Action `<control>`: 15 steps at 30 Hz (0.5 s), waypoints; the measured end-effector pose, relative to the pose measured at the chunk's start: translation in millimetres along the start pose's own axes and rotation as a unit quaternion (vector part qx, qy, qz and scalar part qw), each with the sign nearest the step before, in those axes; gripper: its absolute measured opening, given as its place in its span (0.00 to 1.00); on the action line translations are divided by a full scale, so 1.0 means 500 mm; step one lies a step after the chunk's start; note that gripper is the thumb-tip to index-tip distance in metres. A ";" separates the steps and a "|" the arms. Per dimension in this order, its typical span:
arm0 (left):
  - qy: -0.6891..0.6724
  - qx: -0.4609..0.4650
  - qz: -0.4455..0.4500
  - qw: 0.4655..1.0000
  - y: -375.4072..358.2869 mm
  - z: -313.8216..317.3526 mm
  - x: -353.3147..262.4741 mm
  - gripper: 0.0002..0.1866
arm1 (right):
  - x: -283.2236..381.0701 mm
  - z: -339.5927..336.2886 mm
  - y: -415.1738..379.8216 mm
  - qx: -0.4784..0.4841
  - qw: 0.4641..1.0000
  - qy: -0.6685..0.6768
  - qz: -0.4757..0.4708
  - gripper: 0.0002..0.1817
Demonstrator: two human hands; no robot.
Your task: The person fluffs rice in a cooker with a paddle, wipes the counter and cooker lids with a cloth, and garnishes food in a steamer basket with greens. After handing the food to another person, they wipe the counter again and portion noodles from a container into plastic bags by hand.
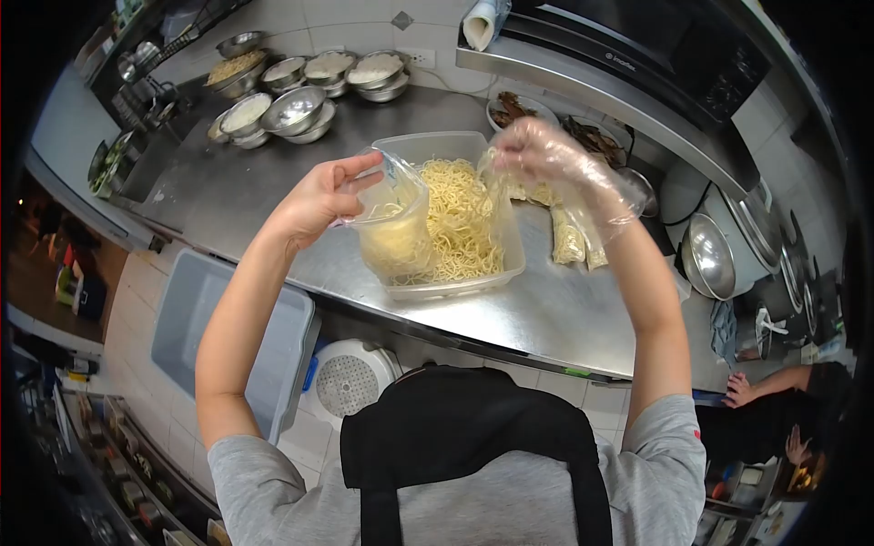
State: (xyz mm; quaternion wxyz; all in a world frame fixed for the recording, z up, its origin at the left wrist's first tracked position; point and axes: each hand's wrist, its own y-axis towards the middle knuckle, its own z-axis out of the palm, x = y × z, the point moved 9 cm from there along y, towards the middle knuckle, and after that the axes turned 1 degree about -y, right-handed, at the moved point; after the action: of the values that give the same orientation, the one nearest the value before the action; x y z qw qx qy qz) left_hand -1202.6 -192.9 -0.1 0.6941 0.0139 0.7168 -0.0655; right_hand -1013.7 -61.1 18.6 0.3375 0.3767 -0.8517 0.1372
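My bare left hand (pixel 330 196) pinches the rim of a clear plastic bag (pixel 393 238), which is partly filled with yellow noodles and hangs over the left side of a translucent plastic tub. Loose noodles (pixel 458 214) are heaped in the tub (pixel 455 289). Over the tub's right rim is my right hand (pixel 533 150), in a loose clear plastic glove. Its fingers are closed, and a few noodle strands appear to hang below the fingertips, partly blurred. Filled bags of noodles (pixel 569 241) lie on the counter to the right of the tub.
Metal bowls (pixel 296 111), several with pale contents, stand at the counter's back left. Plates of dark dried food (pixel 519 109) sit behind the tub, below a microwave (pixel 637 50). A grey bin (pixel 196 305) and a white stool (pixel 350 380) are below. Another person's hand (pixel 742 389) shows at right.
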 end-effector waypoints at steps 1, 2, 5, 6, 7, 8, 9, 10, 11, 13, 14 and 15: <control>-0.002 0.009 -0.002 1.000 0.001 0.003 -0.002 0.40 | 0.035 -0.028 0.000 -0.001 1.000 -0.003 -0.030 0.11; -0.004 0.013 0.003 1.000 0.002 0.007 -0.007 0.40 | 0.057 -0.053 0.001 -0.023 0.997 0.057 -0.055 0.10; -0.002 0.027 0.010 1.000 0.003 0.016 -0.020 0.40 | 0.144 -0.134 -0.011 -0.159 0.971 0.132 -0.122 0.10; 0.006 0.032 0.005 0.999 0.006 0.017 -0.019 0.40 | 0.154 -0.153 -0.004 -0.150 0.970 0.132 -0.136 0.10; 0.016 0.036 0.000 0.999 0.010 0.019 -0.017 0.40 | 0.189 -0.174 -0.008 -0.141 0.970 0.133 -0.149 0.10; 0.019 0.038 0.002 0.999 0.012 0.020 -0.017 0.40 | 0.215 -0.194 -0.011 -0.145 0.974 0.091 -0.151 0.10; 0.017 0.045 -0.002 0.999 0.015 0.022 -0.015 0.40 | 0.234 -0.209 -0.014 -0.149 0.976 0.049 -0.153 0.09; 0.015 0.051 -0.005 0.999 0.019 0.023 -0.016 0.40 | 0.257 -0.227 -0.025 -0.194 0.959 0.075 -0.194 0.09; 0.017 0.053 -0.001 0.998 0.022 0.023 -0.018 0.40 | 0.273 -0.245 -0.028 -0.215 0.956 0.022 -0.200 0.09; 0.018 0.064 -0.012 0.998 0.027 0.028 -0.012 0.41 | 0.315 -0.275 -0.028 -0.152 0.966 0.072 -0.199 0.10; 0.013 0.053 -0.002 0.999 0.031 0.027 -0.010 0.40 | 0.331 -0.288 -0.029 -0.175 0.960 0.083 -0.201 0.12; 0.012 0.053 -0.002 0.998 0.035 0.029 -0.011 0.40 | 0.345 -0.301 -0.025 -0.177 0.961 0.054 -0.205 0.12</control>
State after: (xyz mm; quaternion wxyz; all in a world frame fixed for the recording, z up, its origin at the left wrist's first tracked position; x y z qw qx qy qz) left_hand -1186.3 -176.8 3.4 0.6833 0.0506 0.7209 -0.1045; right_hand -1017.8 -90.6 246.0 0.4650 0.4693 -0.7476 -0.0676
